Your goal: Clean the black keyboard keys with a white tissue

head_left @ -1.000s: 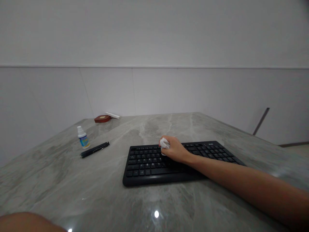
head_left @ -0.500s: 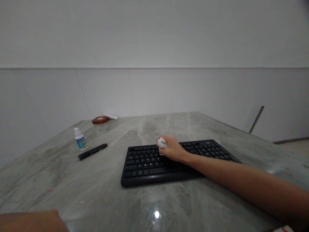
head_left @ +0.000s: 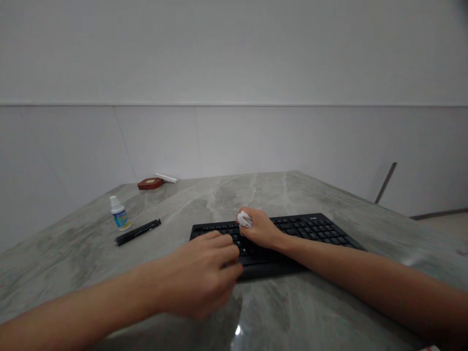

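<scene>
My right hand (head_left: 259, 228) is closed round a crumpled white cloth or tissue (head_left: 244, 219) and rests over the middle of a black keyboard (head_left: 321, 229). A bit of the white wad bulges out between thumb and fingers. Nearer to me, my left hand (head_left: 208, 275) hangs in front of the keyboard's left part and hides many of its keys. Its fingers are loosely bent, with a gap before the thumb, and nothing shows in them. Slight blur softens this hand.
Left of the keyboard, a black pen-like tool or brush (head_left: 138, 232) lies on the grey marbled table (head_left: 234, 195). Beside it stands a small white spray bottle (head_left: 120, 214) with a blue label. Further back are a reddish-brown box (head_left: 149, 184) and a flat white item (head_left: 166, 178) near the wall.
My left hand has come in from the lower left corner to the keyboard's front left. The right hand keeps its hold on the white wad and has hardly moved.
</scene>
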Available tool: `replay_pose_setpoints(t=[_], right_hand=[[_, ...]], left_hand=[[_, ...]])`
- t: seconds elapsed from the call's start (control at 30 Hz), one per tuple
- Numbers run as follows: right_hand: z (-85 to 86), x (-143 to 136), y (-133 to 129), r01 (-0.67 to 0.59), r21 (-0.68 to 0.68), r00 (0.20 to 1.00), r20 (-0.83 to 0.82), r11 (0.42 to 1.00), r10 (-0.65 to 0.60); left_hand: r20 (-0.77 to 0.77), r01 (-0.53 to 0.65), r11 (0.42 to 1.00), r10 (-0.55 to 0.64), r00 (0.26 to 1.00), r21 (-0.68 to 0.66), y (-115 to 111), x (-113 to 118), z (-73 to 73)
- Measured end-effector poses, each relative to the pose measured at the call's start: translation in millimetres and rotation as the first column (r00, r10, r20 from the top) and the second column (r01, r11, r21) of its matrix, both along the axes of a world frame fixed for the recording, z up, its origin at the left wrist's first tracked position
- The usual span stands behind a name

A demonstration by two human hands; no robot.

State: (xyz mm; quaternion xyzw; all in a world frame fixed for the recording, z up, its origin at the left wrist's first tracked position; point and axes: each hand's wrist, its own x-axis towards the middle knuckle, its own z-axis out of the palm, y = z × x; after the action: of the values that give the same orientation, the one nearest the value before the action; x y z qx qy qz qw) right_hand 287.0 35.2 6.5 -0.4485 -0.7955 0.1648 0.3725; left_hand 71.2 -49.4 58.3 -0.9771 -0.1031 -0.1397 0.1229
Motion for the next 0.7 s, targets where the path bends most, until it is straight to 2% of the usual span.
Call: replay_pose_setpoints(t=[0.1,0.2,0.27,0.37,0.7], right_hand=[[-0.5,0.0,-2.1,-0.069,0.014,0.997,0.017,0.998,0.069],[-0.6,0.2,-2.7,-0.094,0.029,0.995,0.032,0.995,0.093],[-0.1,0.3,-2.6,-0.099,0.044,0.994,0.042,0.994,0.098],[0.6,0.2,-2.4,-0.158,0.048,0.986,0.055,0.986,0.156],[-0.2,-0.3,-2.2,-0.145,0.048,0.987,0.077,0.988,0.141]], left_hand=[[0.019,-0.018,0.999,0.017,1.000,0.033,42.0,8.0,-12.5],[0.117,0.041,0.987,-0.023,0.993,-0.153,63.6,1.8,-33.9],[0.197,0.051,0.959,0.005,0.980,-0.279,67.3,-3.1,-42.7],[0.234,0.062,0.930,0.026,0.972,-0.362,66.8,-5.8,-45.2],[0.239,0.058,0.916,0.042,0.970,-0.397,67.1,-4.7,-42.5]])
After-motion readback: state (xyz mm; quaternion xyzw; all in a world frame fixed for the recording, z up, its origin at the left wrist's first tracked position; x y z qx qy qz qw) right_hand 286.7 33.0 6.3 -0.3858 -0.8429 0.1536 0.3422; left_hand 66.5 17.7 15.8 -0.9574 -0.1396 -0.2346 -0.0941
